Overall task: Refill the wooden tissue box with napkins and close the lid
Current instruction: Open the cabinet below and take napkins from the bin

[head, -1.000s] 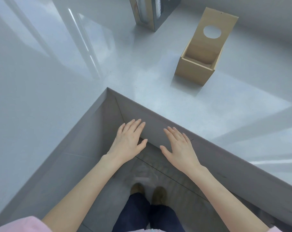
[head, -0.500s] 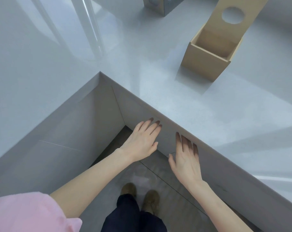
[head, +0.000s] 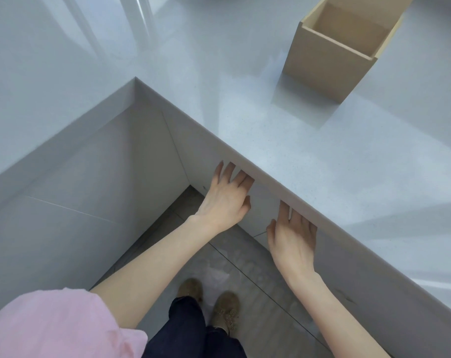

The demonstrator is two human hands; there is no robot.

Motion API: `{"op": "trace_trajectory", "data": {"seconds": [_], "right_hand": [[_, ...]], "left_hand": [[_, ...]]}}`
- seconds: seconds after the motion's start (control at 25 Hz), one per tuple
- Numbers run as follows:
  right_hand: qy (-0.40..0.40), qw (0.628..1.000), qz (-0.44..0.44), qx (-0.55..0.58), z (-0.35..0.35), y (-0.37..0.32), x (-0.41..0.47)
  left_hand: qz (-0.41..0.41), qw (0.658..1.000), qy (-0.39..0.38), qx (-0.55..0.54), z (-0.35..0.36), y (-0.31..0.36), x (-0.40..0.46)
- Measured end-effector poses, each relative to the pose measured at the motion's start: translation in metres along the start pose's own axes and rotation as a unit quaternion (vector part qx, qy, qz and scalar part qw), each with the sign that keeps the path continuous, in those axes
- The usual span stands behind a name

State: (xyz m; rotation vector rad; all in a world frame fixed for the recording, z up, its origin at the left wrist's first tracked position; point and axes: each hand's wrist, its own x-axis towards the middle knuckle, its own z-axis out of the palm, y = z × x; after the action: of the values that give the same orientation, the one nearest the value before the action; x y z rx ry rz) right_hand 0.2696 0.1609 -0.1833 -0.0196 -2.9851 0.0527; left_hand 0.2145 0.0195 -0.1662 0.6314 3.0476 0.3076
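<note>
The wooden tissue box (head: 325, 71) stands on the grey counter (head: 245, 104) at the upper right, open on top and with nothing visible inside; its lid is cut off by the frame's top edge. No napkins are in view. My left hand (head: 225, 200) and my right hand (head: 294, 241) reach with spread fingers under the counter's front edge, against the grey cabinet front below it. Their fingertips are hidden by the overhang. Neither hand holds anything that I can see.
The L-shaped counter wraps around an inner corner (head: 136, 79) to my left. Grey cabinet fronts (head: 95, 182) run below both sides. My shoes (head: 224, 311) stand on a grey tiled floor close to the cabinets.
The view has dipped and moved closer, so the box slid toward the upper right. Both hands have moved forward until the fingertips slipped under the counter edge.
</note>
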Motion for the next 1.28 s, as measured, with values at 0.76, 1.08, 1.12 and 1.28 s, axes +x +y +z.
{"op": "trace_trajectory", "data": {"seconds": [0.76, 1.08, 1.12, 1.28], "right_hand": [[-0.011, 0.945, -0.079, 0.318, -0.006, -0.055, -0.083], [-0.012, 0.934, -0.062, 0.352, -0.010, -0.122, -0.119], [-0.013, 0.933, -0.058, 0.355, -0.011, -0.134, -0.122], [-0.055, 0.925, -0.053, 0.371, -0.016, -0.185, -0.134]], "left_hand": [[-0.155, 0.986, 0.060, -0.027, -0.010, -0.010, -0.088], [-0.162, 0.985, 0.012, -0.067, -0.030, -0.049, -0.132], [-0.164, 0.984, 0.009, -0.073, -0.033, -0.056, -0.139], [-0.172, 0.979, -0.044, -0.099, -0.044, -0.092, -0.165]]}}
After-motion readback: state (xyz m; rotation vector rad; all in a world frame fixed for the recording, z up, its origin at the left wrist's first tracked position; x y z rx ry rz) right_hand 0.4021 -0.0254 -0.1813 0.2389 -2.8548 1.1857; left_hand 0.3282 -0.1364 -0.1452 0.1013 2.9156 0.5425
